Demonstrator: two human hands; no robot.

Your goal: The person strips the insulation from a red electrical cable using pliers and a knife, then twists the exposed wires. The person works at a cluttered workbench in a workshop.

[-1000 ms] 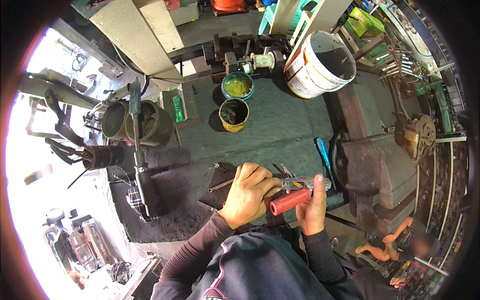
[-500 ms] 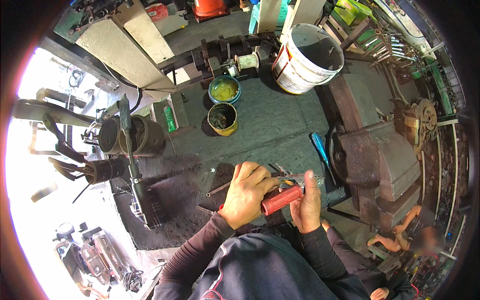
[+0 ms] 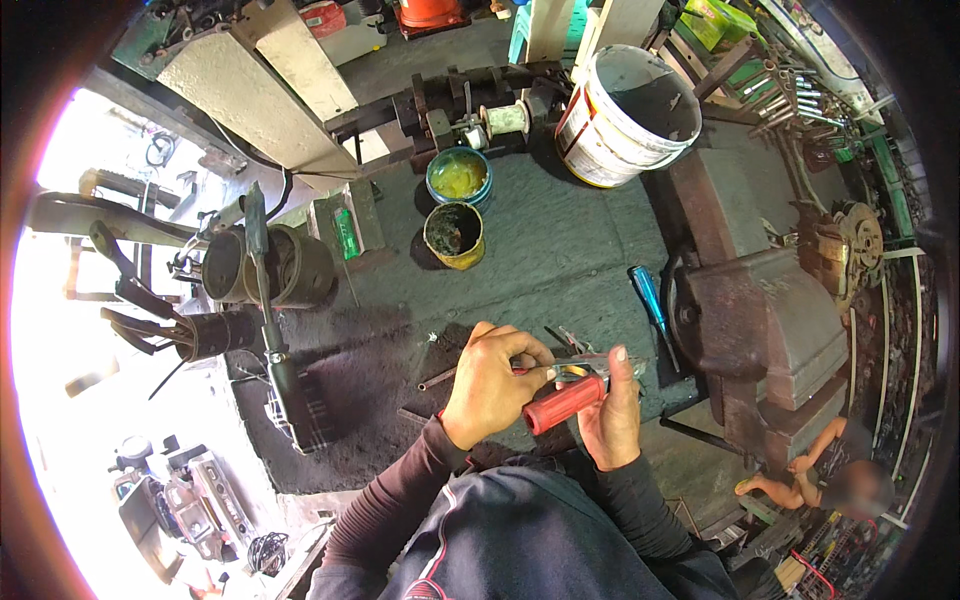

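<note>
At the near edge of the bench (image 3: pixel 560 240), the left hand (image 3: pixel 497 385) had its fingers curled and its thumb and forefinger pinched together at the end of a thin, shiny metal piece (image 3: pixel 590 360). The right hand (image 3: pixel 611 425) was half closed around a red handle (image 3: pixel 563 405), its thumb upright; its other fingers were largely hidden, so how tightly they gripped could not be told. The red handle lay aslant between the two hands, its free end pointing left and near, just below the metal piece.

To the near right, a person's bare arm (image 3: pixel 820 445) and leg (image 3: pixel 775 490) showed beyond the bench. Just left of the left hand lay a thin rod (image 3: pixel 437 380). Farther left, a long dark tool (image 3: pixel 285 385) stretched across the bench, its far part in front of a round metal can (image 3: pixel 308 270). Right of the hands, a blue screwdriver (image 3: pixel 646 292) lay near a bulky dark vise (image 3: pixel 770 320).

Farther off, near the middle, stood a small yellow can (image 3: pixel 463 260) with dark contents, and just beyond it a blue tub (image 3: pixel 484 193) of yellowish paste. A white bucket (image 3: pixel 607 150) stood to their far right, with a pale spool (image 3: pixel 506 119) left of it.
</note>
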